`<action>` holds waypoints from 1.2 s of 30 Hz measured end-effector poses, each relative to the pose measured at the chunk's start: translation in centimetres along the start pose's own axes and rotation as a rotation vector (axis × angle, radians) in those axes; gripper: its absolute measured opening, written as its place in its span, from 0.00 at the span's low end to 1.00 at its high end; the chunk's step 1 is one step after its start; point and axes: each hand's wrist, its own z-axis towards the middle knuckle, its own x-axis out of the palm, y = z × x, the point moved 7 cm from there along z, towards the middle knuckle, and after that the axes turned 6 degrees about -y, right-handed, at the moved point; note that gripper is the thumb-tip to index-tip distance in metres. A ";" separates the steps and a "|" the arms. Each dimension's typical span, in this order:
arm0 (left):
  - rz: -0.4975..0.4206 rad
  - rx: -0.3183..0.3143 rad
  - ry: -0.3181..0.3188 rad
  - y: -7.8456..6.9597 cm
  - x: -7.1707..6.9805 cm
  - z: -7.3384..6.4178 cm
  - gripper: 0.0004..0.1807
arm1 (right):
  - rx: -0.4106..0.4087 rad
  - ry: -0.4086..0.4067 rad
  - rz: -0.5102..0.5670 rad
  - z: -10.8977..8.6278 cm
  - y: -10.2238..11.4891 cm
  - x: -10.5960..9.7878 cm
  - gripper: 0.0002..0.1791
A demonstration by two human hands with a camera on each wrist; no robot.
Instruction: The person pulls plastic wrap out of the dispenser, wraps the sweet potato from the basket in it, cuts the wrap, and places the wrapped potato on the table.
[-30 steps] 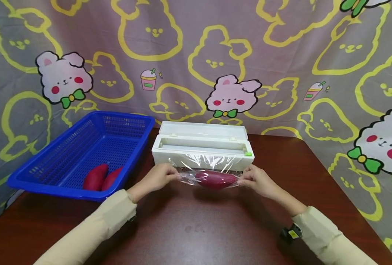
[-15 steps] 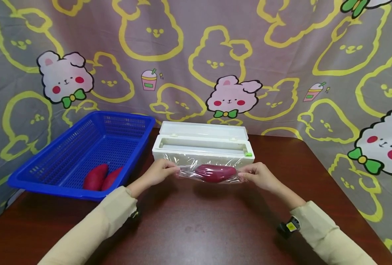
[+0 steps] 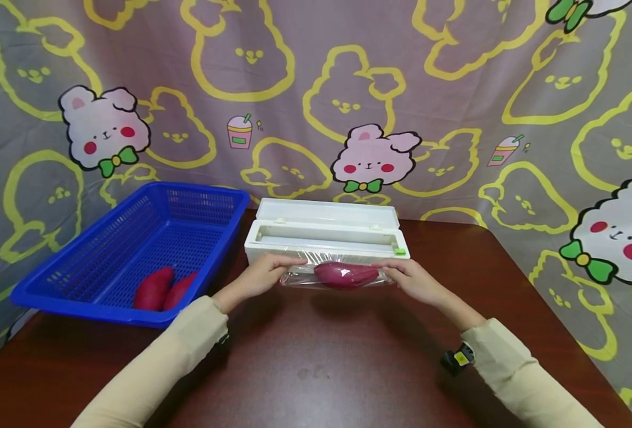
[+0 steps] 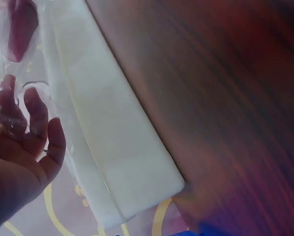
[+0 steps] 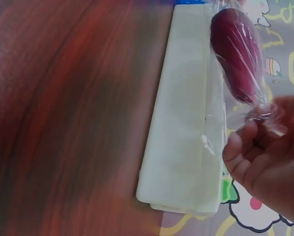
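A red-skinned sweet potato [image 3: 346, 275], wrapped in clear cling film [image 3: 301, 277], hangs in front of a white cling film dispenser [image 3: 329, 241]. At the film's left end, my left hand [image 3: 256, 277] holds the gathered film with its index finger stretched along the top. On the other side my right hand [image 3: 419, 282] pinches the twisted film close to the potato's tip; the right wrist view shows the bunched film [image 5: 265, 115] at the fingertips. In the left wrist view, film clings around the curled fingers [image 4: 36, 110]. The dispenser's lid [image 3: 326, 212] stands raised at the back.
To the left is a blue plastic basket [image 3: 88, 309] with two sweet potatoes [image 3: 154, 288] in its near corner. A small green slider [image 3: 399, 251] sits at the dispenser's right end. Behind the brown table [image 3: 316, 362] hangs a printed curtain [image 3: 316, 89].
Both hands have moved slightly away from me and up, carrying the wrapped sweet potato closer to the dispenser. The film between it and the dispenser has shortened, and the left index finger has straightened.
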 end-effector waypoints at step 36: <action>0.344 0.068 0.184 1.7 3.7 2.1 0.08 | -0.076 -0.079 -0.211 2.0 -2.2 2.4 0.05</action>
